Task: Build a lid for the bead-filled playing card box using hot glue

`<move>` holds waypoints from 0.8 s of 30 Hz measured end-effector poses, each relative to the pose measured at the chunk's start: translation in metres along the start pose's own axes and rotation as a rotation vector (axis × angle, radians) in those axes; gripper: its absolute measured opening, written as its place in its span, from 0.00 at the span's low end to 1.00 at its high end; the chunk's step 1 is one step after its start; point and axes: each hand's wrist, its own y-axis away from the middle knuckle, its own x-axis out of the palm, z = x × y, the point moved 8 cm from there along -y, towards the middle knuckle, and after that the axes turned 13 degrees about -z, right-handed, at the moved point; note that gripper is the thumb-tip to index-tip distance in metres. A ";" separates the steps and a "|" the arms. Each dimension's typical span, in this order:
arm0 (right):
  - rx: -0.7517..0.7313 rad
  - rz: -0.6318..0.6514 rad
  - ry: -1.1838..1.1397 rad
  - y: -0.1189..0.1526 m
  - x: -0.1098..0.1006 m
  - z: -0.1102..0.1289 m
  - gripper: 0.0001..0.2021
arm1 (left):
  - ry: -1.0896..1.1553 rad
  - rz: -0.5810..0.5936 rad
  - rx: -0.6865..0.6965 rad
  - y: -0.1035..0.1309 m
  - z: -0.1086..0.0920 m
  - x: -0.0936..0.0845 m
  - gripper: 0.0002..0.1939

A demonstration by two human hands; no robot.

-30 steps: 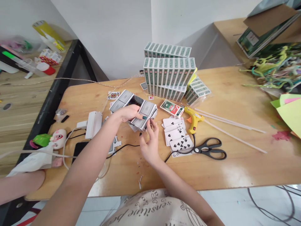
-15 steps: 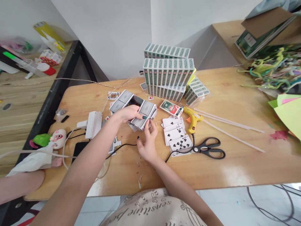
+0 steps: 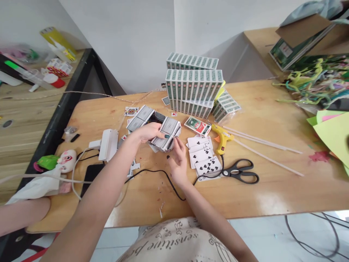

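Observation:
My left hand (image 3: 151, 131) is closed around a box-shaped structure built of playing cards (image 3: 169, 125), its thumb lying on the patterned grey card backs. A dark gap shows in the top of the structure. My right hand (image 3: 178, 162) is at the structure's right corner, fingertips touching or very near it, with the thumb held apart; I see nothing in its fingers. Loose playing cards (image 3: 201, 154) lie face up to the right. Beside them are a card box (image 3: 197, 125), a yellow hot glue gun (image 3: 223, 138) and black-handled scissors (image 3: 241, 171).
Stacked card boxes (image 3: 194, 85) stand at the back. Glue sticks (image 3: 269, 156) lie to the right. A white power adapter (image 3: 108, 145) and a doll (image 3: 67, 161) are on the left. A black cable (image 3: 156, 171) crosses the table near my right hand. Another person's arm (image 3: 24, 214) rests at the left.
My right hand has shifted slightly right, its thumb and fingers loosening from the corner of the card structure. More of the black cable shows. My left hand keeps its hold.

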 end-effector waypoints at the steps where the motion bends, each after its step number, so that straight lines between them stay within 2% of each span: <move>1: 0.010 -0.006 -0.001 -0.002 -0.001 0.000 0.35 | 0.002 0.003 -0.001 0.000 0.000 0.000 0.21; 6: -0.093 0.009 0.111 -0.007 0.007 0.014 0.37 | -0.011 0.004 -0.011 -0.001 0.000 0.000 0.19; 13: -0.265 0.014 0.359 -0.011 0.012 0.019 0.37 | -0.028 -0.054 0.076 -0.004 -0.002 -0.003 0.17; 18: -0.259 0.044 0.471 -0.006 0.020 0.013 0.41 | -0.048 -0.078 0.098 -0.004 -0.002 -0.004 0.17; 24: -0.276 0.074 0.534 -0.004 0.025 0.010 0.40 | -0.046 -0.064 0.101 -0.004 0.000 -0.002 0.20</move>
